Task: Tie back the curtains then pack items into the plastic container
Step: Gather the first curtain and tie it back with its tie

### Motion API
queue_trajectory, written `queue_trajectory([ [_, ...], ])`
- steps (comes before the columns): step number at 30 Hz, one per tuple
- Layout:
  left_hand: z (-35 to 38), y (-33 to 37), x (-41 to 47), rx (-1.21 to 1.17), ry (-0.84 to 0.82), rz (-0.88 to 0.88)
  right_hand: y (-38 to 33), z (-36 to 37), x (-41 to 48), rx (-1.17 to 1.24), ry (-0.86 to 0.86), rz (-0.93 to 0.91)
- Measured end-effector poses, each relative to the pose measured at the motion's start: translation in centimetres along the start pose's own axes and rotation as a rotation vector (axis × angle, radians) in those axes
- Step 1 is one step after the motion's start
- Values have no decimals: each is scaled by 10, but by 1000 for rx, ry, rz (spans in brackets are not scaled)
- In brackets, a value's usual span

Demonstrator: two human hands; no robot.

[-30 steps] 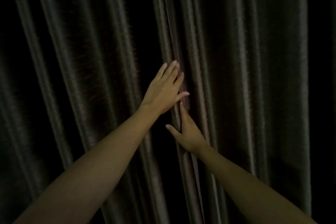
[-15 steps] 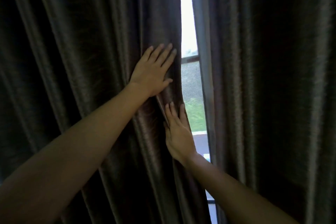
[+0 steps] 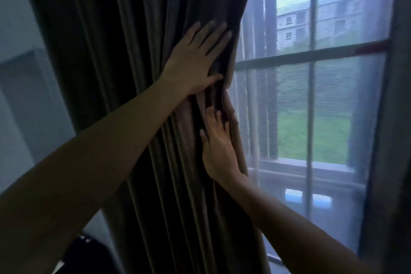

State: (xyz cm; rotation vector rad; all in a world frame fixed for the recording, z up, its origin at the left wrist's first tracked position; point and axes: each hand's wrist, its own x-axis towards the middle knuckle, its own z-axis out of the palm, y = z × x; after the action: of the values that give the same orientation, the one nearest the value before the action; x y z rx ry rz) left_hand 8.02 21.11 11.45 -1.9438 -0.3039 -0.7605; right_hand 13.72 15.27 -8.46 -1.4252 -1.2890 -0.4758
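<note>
The curtain is pressed by the left hand — fingers spread wide; just below them, straight fingers of the right hand are tucked into folds.

**Single head-worn view facing a curtained window**

One wide-angle camera, worn on the person's head, looks forward along the outstretched forearms, which enter from the lower corners. It stands close. The left hand and right hand lie near the frame's centre against the gathered curtain, which fills the middle from top to bottom. The window takes the right half, with a building and lawn far beyond. A pale wall closes the left edge. Verticals lean at the margins.
</note>
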Motion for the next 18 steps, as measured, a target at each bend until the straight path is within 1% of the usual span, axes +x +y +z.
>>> queue_trajectory([
  [7,50,-70,-49,143,-117,-77,-14,87,32,98,-127,-75],
  [12,83,-121,-76,217,-179,-147,-31,147,63,112,-209,-113],
  [18,133,-175,-110,260,-217,-187,-43,218,94,140,-287,-135],
])
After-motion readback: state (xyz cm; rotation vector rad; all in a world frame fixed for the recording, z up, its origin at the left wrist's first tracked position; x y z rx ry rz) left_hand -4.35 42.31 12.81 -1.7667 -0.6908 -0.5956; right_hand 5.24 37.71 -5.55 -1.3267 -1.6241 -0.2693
